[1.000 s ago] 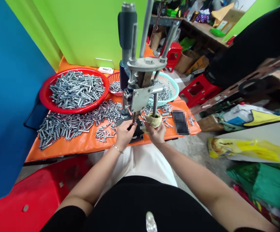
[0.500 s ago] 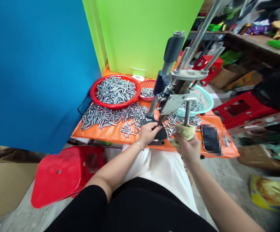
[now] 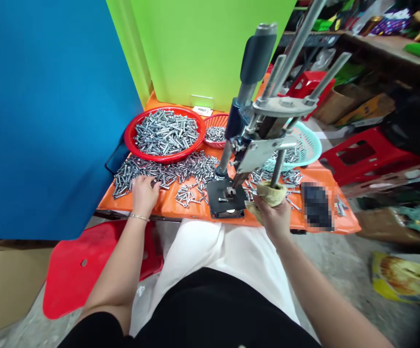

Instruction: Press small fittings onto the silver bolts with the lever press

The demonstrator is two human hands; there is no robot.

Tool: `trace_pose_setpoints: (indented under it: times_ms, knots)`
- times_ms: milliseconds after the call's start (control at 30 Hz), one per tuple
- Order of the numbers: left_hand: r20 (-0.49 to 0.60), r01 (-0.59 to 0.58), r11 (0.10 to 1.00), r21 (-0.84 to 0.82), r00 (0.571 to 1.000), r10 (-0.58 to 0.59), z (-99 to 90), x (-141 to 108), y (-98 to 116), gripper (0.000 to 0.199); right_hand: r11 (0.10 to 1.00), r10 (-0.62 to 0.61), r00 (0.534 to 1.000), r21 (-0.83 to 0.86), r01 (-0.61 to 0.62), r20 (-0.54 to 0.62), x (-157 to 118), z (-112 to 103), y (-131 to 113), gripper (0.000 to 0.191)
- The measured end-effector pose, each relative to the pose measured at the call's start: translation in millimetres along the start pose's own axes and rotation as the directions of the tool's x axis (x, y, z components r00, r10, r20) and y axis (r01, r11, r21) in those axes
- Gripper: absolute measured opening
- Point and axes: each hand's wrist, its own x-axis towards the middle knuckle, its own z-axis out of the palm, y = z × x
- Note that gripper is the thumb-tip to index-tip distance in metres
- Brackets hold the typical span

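My left hand (image 3: 144,195) is at the front edge of a pile of metal bolts (image 3: 191,166) on the orange table cover, fingers bent together; what they grip is too small to make out. My right hand (image 3: 277,217) is wrapped round the cloth-covered end of the press lever (image 3: 272,193). Between my hands stands the hand press (image 3: 259,154), its black base plate (image 3: 219,205) bearing a small metal block and a small bolt-like part. A red basin (image 3: 128,137) full of metal parts sits behind my left hand.
A red basket (image 3: 215,144) and a pale green basket (image 3: 313,145) hold more parts behind the press. On the right lies a dark, blurred-out flat object (image 3: 317,205). A red stool (image 3: 72,270) is at lower left; blue and green panels enclose the back.
My left hand has moved left from the press base to the bolt pile, uncovering the base plate. My right hand stays on the lever. The view has shifted slightly.
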Motion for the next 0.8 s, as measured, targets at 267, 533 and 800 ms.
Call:
trace_pose_setpoints:
  times_ms: [267, 533, 800]
  knots:
    - [0.426, -0.288, 0.957, -0.025, 0.863, 0.271, 38.6, 11.0, 55.8, 0.016, 0.996, -0.093, 0.994, 0.014, 0.093, 0.063, 23.5, 14.6, 21.7, 0.038]
    - [0.473, -0.164, 0.971, 0.172, 0.878, 0.064, 53.6, 20.8, 71.4, 0.028, 0.986, -0.160, 0.983, -0.024, 0.162, 0.093, 29.5, 12.7, 30.2, 0.041]
    - [0.310, 0.078, 0.893, -0.443, 0.948, 0.071, 37.5, -7.3, 92.8, 0.018, 0.963, -0.204, 0.968, -0.146, 0.225, 0.147, 26.6, 4.3, 28.1, 0.053]
